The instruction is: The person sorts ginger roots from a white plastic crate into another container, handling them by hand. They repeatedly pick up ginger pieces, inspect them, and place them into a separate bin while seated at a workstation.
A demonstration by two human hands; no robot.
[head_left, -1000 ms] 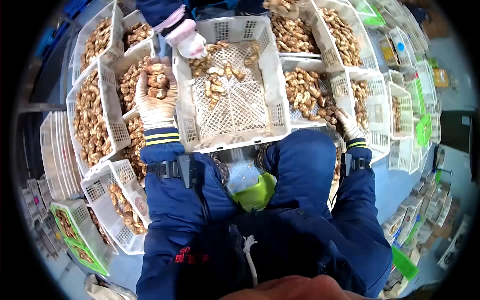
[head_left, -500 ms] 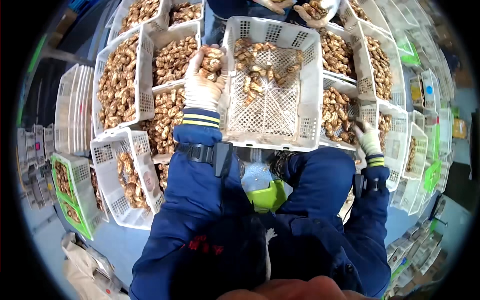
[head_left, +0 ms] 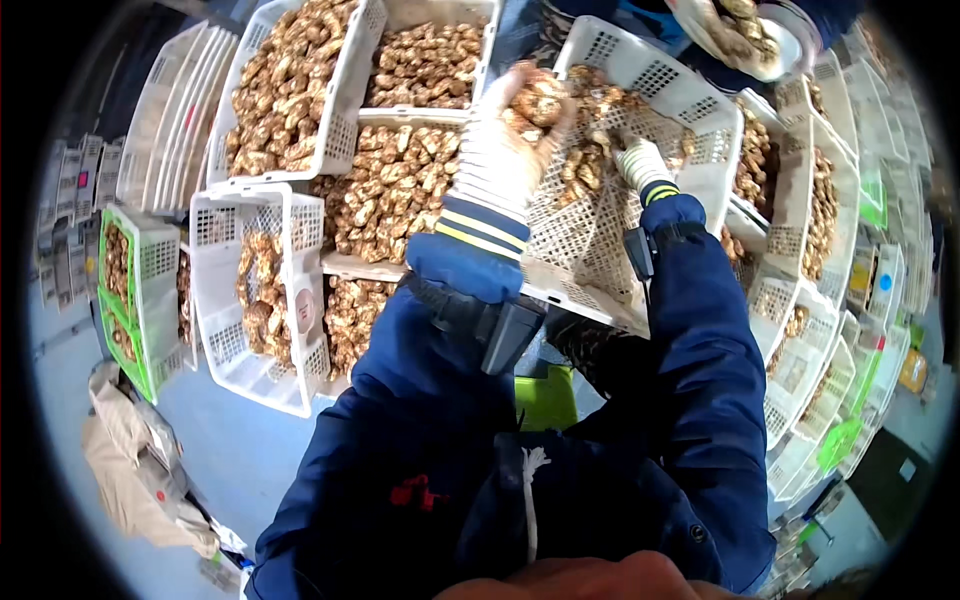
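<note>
My left hand (head_left: 510, 150), in a pale glove, is closed around a few brown-and-cream mushrooms (head_left: 541, 98) above the left rim of the middle white crate (head_left: 668, 85). That crate stands tilted before me, with mushrooms (head_left: 585, 165) scattered over its far and left parts and bare mesh at the near end. My right hand (head_left: 643, 168) reaches into it, fingertips beside those mushrooms; its fingers are too small and covered to show whether they grip one.
White crates full of mushrooms (head_left: 395, 185) stand on the left, more (head_left: 822, 215) on the right. A half-filled crate (head_left: 302, 215) sits near left, beside a green-edged one (head_left: 150, 330). Opposite, a co-worker's gloved hand (head_left: 775, 62) holds mushrooms. A green container (head_left: 547, 398) lies between my legs.
My right hand has moved from the right-hand crate into the middle crate. My left hand still holds mushrooms. The view has shifted, and the middle crate now appears turned.
</note>
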